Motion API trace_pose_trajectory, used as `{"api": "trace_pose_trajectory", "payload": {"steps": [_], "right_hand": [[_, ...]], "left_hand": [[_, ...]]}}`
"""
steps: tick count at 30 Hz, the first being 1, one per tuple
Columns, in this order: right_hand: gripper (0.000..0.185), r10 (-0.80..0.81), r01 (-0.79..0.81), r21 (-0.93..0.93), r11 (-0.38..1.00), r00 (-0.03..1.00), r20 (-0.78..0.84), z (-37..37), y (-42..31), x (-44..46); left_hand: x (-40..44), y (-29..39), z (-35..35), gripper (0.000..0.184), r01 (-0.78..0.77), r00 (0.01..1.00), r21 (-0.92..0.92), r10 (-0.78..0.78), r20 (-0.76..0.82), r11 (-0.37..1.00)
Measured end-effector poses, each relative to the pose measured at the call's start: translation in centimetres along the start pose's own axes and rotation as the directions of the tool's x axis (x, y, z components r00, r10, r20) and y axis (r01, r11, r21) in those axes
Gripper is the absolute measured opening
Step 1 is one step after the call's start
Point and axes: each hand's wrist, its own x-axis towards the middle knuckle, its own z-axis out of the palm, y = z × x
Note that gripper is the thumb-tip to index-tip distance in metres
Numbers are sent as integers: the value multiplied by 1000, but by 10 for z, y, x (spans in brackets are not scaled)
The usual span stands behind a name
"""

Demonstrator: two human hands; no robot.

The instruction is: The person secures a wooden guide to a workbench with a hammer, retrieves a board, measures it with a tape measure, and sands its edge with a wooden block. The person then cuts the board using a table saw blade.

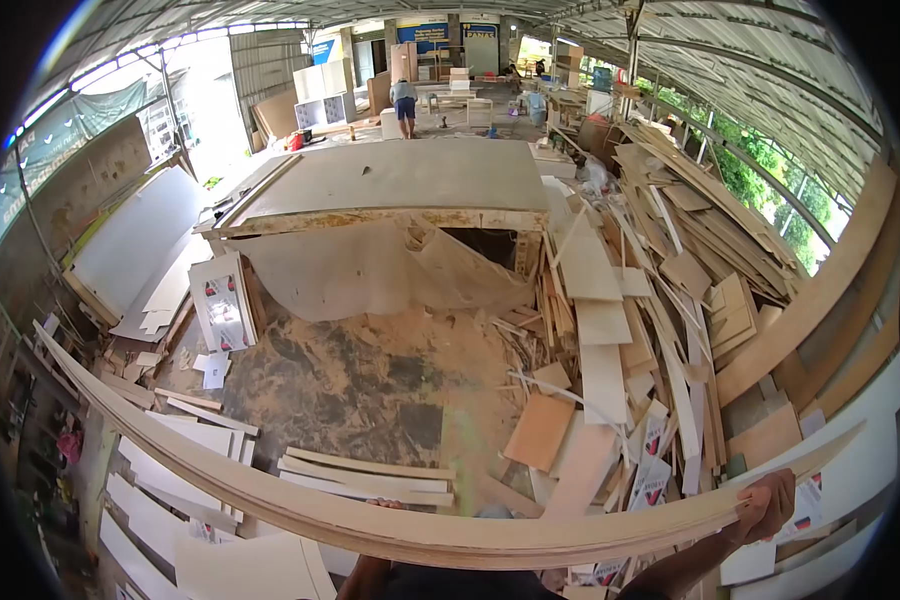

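Note:
A long pale wooden plank [510,535] stretches across the lower view, its curve exaggerated by the lens. Layered lines run along its near edge, so it may be more than one strip. My right hand [767,505] is closed around the plank near its right end. Only the fingers of my left hand [385,503] show over the plank's far edge, left of centre; they are curled onto it. The rest of that hand is hidden beneath. Below the plank, several cut strips [365,470] lie on the floor.
Ahead stands a large workbench [400,180] with a sheet hanging from its front. Offcuts and boards [600,300] are heaped on the right. White panels [145,250] lean at left. Sawdust covers the floor [370,370]. Another person [404,105] stands beyond the bench.

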Motion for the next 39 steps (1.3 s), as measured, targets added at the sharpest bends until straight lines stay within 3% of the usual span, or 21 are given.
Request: {"api": "trace_pose_trajectory", "payload": {"steps": [10,13,14,18,21,23,25,27,29,30,31,33,34,38,39], "right_hand": [[36,50,-55,55,997,994,96,264,89,-6],[38,17,-34,125,992,991,132,359,120,6],[38,-37,30,54,998,989,143,388,132,13],[38,60,-82,73,994,965,256,500,165,45],[40,85,-140,200,970,961,264,577,181,66],[42,103,-168,190,967,945,312,628,187,74],[44,277,-357,93,930,843,460,679,175,81],[43,166,-258,146,955,874,456,743,171,76],[40,328,-394,138,909,878,349,821,177,58],[36,290,-299,-3,954,921,260,861,181,47],[36,276,-290,15,957,926,258,899,186,39],[32,227,-234,-24,972,903,365,959,197,29],[32,289,-280,-87,956,848,444,988,199,28],[33,286,-278,-88,956,836,467,1089,214,18],[34,327,-293,-148,944,788,522,1107,219,18]], "left_hand": [[195,17,150,65,-87,995,-29,85,-54,996],[254,13,208,66,-140,988,-62,135,-68,988],[271,13,225,66,-158,985,-74,152,-76,985],[323,7,286,67,-197,977,-105,187,-104,975],[359,3,329,69,-221,971,-148,204,-124,964],[385,2,353,69,-230,969,-182,208,-131,956],[413,3,371,70,-249,963,-206,220,-152,946],[446,4,391,71,-245,964,-237,212,-158,940],[483,9,406,72,-249,964,-259,213,-162,933],[498,13,417,72,-250,964,-272,211,-164,929],[518,16,424,72,-248,964,-291,207,-165,924],[550,22,441,73,-247,964,-314,199,-175,917],[565,26,449,73,-247,965,-323,199,-173,914],[602,32,477,75,-263,957,-352,197,-211,898],[611,32,483,75,-267,956,-357,198,-218,895]]}}
